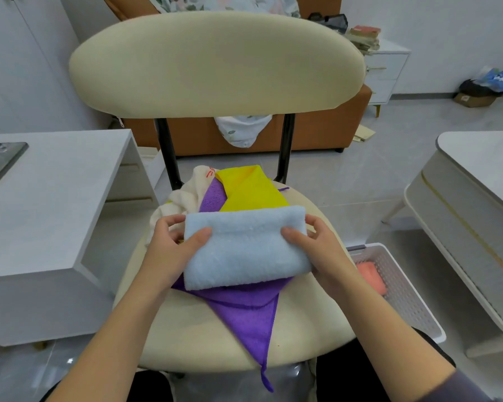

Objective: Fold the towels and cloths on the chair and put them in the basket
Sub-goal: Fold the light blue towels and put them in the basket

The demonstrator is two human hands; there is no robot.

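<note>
Chair (215, 65) seat: a folded light blue towel (244, 250) lies across the middle. The left hand (172, 242) grips its left end, thumb on top and fingers curled behind the edge; the right hand (317, 245) grips its right end the same way. Beneath the towel a purple cloth (244, 311) lies unfolded, one corner hanging over the seat's front edge. A yellow cloth (250, 190) and a crumpled cream cloth (183, 198) sit toward the seat's back. The white basket (404, 285) stands on the floor just right of the chair and holds an orange cloth (370, 277).
</note>
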